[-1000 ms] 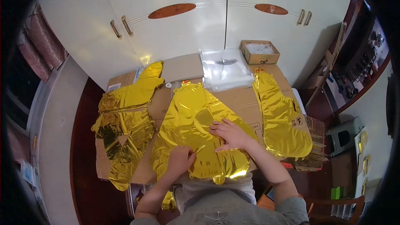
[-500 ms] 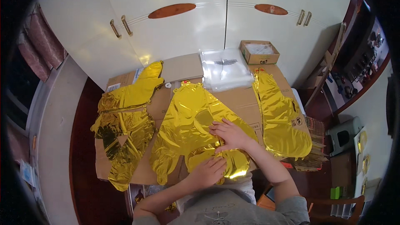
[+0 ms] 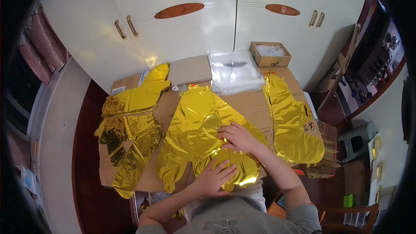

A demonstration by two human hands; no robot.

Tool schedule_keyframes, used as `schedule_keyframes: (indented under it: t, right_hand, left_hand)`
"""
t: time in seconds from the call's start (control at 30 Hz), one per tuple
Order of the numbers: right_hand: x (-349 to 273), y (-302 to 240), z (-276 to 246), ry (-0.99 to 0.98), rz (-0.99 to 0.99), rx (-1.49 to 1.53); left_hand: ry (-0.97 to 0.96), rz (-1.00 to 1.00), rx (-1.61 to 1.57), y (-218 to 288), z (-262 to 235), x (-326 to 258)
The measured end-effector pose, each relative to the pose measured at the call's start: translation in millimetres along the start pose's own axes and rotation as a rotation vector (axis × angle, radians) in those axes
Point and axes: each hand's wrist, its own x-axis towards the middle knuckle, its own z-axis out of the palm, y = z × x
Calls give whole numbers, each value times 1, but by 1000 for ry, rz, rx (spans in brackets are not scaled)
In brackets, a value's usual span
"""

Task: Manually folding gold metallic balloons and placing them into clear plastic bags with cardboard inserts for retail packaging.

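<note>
A flat, uninflated gold foil balloon (image 3: 186,125) lies in the middle of the cardboard, its near part reaching the edge by my body. My left hand (image 3: 215,178) rests on that near part with its fingers spread. Just above and to the right, my right hand (image 3: 239,138) lies on the foil beside a rounded patch, thumb apart from the slightly bent fingers. Bright creases run through the foil between both hands. More flat gold foil balloons lie at the left (image 3: 134,134) and at the right (image 3: 292,121).
Cardboard sheets (image 3: 247,99) cover the table. Along the back are a stack of clear plastic bags (image 3: 234,71) and a small open carton (image 3: 271,55), against a white cabinet (image 3: 186,30). Stacked cardboard (image 3: 327,147) and a grey plastic stool (image 3: 359,141) stand at the right.
My left hand has shifted slightly left and its fingers have spread. My right hand has moved only a little, its thumb lifting up toward the fingers. The near foil lies smoother between them.
</note>
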Motion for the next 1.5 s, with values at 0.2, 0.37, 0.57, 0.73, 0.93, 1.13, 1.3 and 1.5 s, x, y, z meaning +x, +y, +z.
schedule_keyframes:
  t: [0.2,0.37,0.57,0.73,0.93,1.13,1.3,1.5]
  right_hand:
    - [1,0,1,21,-10,-36]
    - [-13,-19,-16,161,20,-43]
    - [-115,-95,-32,393,579,106]
    - [-188,-143,31,554,1095,1076]
    - [-159,-148,54,482,1198,1170]
    - [-124,-153,37,545,517,302]
    - [-109,-138,38,244,181,118]
    - [-105,-134,35,175,84,84]
  left_hand:
    - [-20,5,27,0,-1,1]
    - [-18,-5,31,1,-4,2]
    - [-14,-65,11,5,-7,3]
    - [19,-57,2,3,-4,3]
    - [-16,-81,41,3,-6,2]
    - [50,-107,-171,-3,2,0]
    - [6,-37,-361,-24,13,-8]
    - [106,-263,-742,-19,-1,-5]
